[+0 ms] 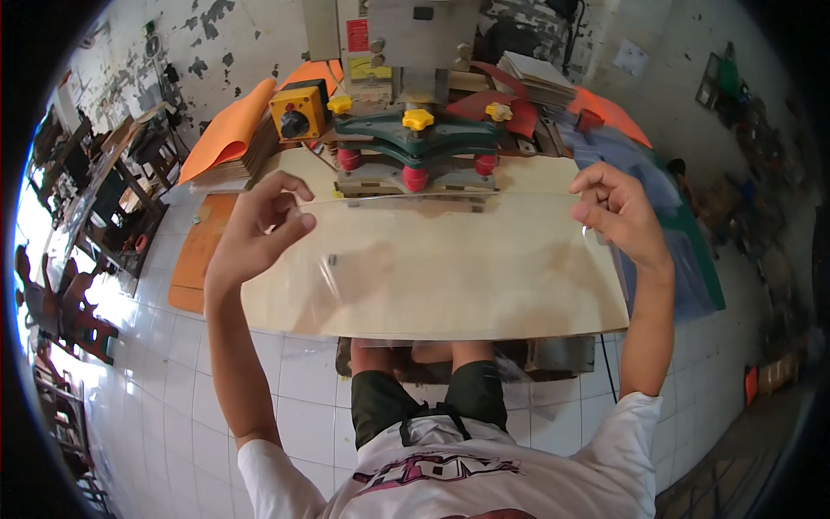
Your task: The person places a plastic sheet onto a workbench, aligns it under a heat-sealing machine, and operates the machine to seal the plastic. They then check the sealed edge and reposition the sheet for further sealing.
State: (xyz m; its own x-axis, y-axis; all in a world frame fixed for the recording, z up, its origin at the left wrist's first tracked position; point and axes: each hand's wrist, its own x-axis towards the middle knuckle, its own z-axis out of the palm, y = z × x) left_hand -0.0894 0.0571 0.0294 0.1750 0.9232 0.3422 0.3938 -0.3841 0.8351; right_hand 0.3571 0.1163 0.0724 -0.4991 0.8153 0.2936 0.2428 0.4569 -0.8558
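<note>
Hands: two, left hand (259,229) and right hand (618,216). Clear sheet (333,281): one. Press (430,134): one. Yellow knobs (418,119): three. Red feet (415,178): three. Switch box (290,124): one. White paper stack (532,78): one. Orange sheets (229,130): at least three, partly hidden. Blue sheets (661,246): several, overlapping, exact number unclear.

Dark lettering (437,470) on white shirt (553,476), red sign (357,35), print unreadable

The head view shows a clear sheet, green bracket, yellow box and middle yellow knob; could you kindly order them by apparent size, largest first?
1. Clear sheet
2. Green bracket
3. Yellow box
4. Middle yellow knob
</note>
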